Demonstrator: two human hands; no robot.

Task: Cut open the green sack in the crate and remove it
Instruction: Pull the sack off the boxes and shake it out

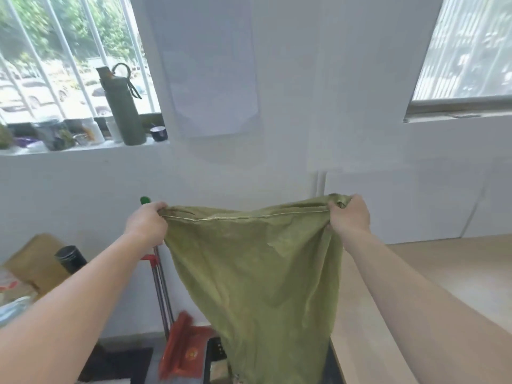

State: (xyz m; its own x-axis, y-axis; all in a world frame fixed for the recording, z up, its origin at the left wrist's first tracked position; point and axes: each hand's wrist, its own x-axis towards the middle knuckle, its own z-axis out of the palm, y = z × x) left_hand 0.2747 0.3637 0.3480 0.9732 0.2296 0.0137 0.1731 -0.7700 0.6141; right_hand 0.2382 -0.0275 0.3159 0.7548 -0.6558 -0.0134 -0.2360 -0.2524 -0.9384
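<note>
both arms outstretched; left hand (146,221) and right hand (349,213) fingers clench green sack (257,273) corners.

A plain white wall (277,167) stands between two daylit windows; a barred window's sill (83,146) holds a tall olive-green bottle (123,106) and blurred, possibly glass, jars

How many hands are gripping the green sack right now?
2: the left hand clutches the left top corner of the green sack, the right hand the right top corner.
</note>
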